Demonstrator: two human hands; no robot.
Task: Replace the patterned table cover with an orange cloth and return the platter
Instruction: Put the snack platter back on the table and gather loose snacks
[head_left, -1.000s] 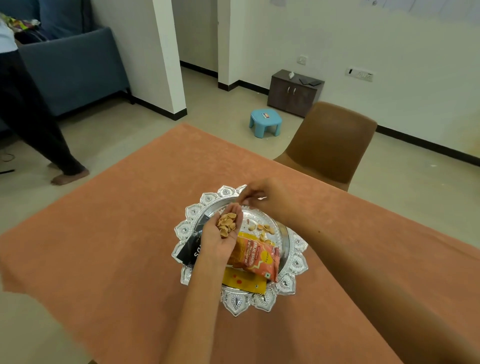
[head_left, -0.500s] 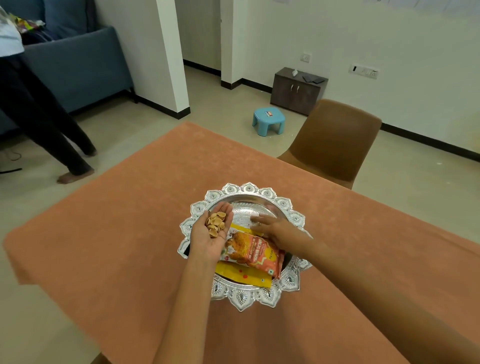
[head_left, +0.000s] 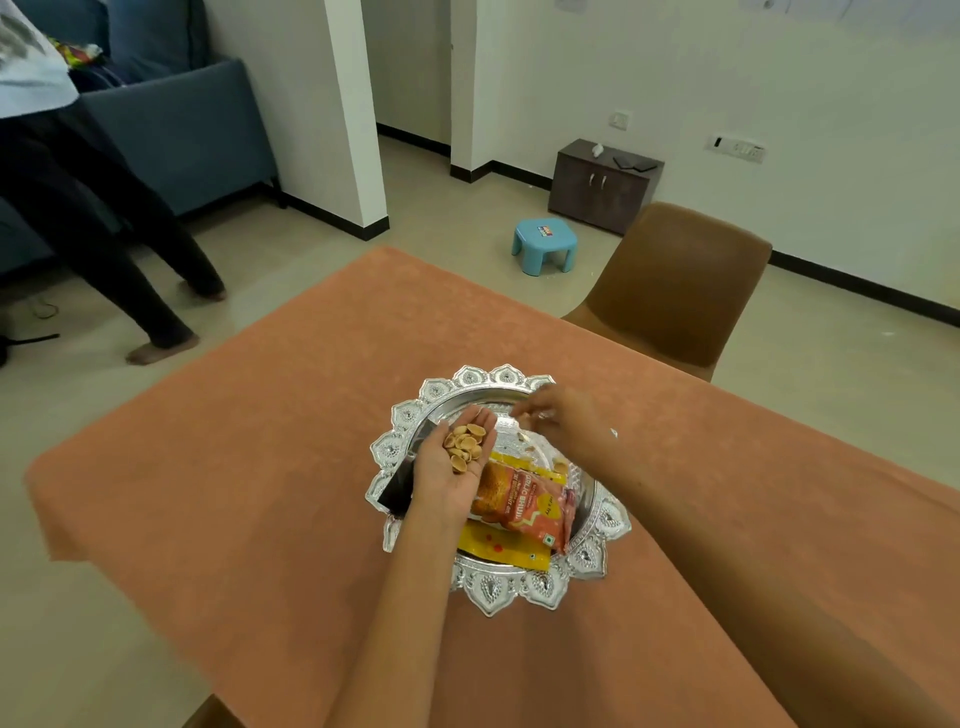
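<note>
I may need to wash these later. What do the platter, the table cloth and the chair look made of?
Platter: shiny silver, embossed scalloped rim; looks like metal, though silver-coated plastic is possible.
Cloth: orange woven fabric, matte, faintly textured, draping over the table edges.
Chair: smooth brown one-piece moulded shell with a dull sheen, probably plastic.

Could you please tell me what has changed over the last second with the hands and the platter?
The right hand dipped to the platter beside the orange packet, then lifted back over its far side, fingertips pinched together; what they hold is too blurred to tell. The left hand stayed palm up, cupping the shells. Platter, packets and orange cloth stayed put.
</note>
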